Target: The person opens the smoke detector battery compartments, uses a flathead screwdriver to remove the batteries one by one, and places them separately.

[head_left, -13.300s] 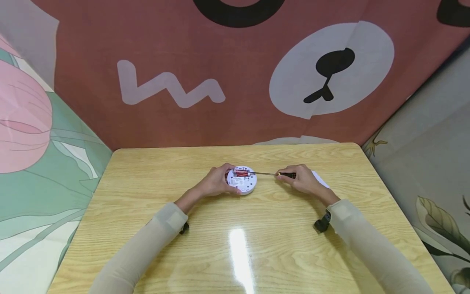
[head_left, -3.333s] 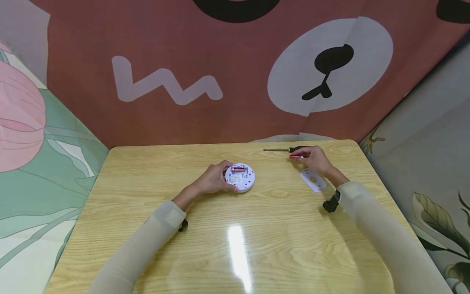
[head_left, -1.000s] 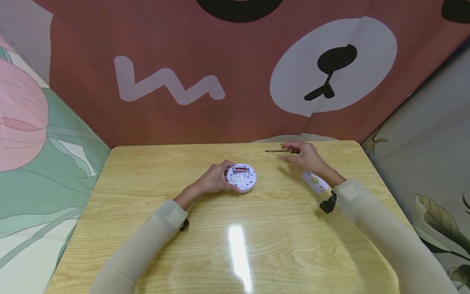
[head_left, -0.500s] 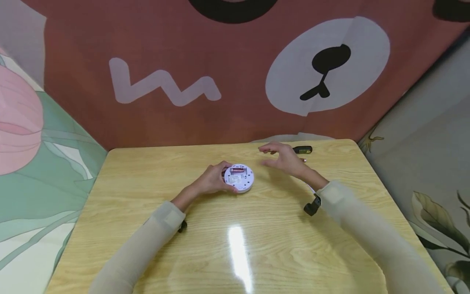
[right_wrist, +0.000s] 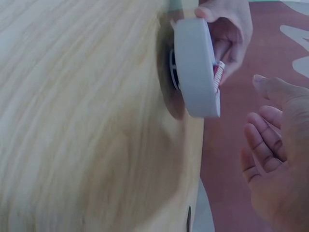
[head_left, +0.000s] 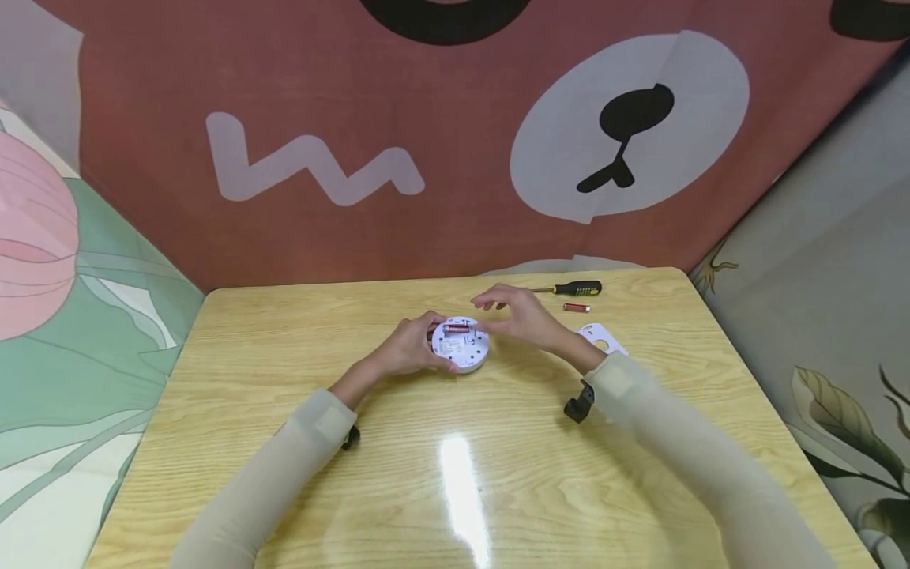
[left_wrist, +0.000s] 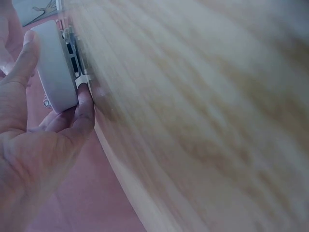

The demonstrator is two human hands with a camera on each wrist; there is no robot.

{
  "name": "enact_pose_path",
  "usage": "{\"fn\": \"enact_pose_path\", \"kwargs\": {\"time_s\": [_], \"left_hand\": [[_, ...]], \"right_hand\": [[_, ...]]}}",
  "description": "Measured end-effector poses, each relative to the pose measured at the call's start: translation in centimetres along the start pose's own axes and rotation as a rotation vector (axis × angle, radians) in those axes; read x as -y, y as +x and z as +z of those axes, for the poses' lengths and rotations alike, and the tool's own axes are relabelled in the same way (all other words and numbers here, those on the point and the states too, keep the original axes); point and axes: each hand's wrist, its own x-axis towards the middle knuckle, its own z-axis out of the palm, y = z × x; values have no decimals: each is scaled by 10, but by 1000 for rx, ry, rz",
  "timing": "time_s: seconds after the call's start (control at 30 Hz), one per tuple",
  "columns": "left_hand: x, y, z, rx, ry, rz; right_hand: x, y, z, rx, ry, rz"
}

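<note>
My left hand (head_left: 408, 348) grips a round white device (head_left: 464, 353) by its left edge, thumb and fingers on opposite sides. Its back faces up, and a red battery (head_left: 456, 329) sits in the compartment near the top. In the left wrist view the device (left_wrist: 54, 70) stands edge-on close to the wood. My right hand (head_left: 522, 314) hovers at the device's right side, fingers loosely bent and holding nothing. The right wrist view shows a gap between those fingers and the device (right_wrist: 193, 63), where the battery's spring (right_wrist: 219, 72) also shows.
Behind the right hand, a screwdriver (head_left: 579, 288) with a black and yellow handle lies near the table's back edge. A loose red battery (head_left: 577, 307) lies just in front of it. A white plate with a hole (head_left: 592, 329) is partly hidden by the right forearm.
Earlier my right hand worked the screwdriver at the device, then carried a battery. Screwdriver and battery now lie at the back right, and the hand has moved left to the device.
</note>
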Motion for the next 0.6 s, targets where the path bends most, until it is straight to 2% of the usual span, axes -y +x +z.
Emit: {"fn": "enact_pose_path", "kwargs": {"time_s": [0.2, 0.6], "left_hand": [[1, 1, 0, 5, -13, 15], [0, -1, -1, 16, -37, 19]], "right_hand": [[0, 6, 14, 31, -40, -24], [-2, 10, 33, 59, -11, 9]]}}
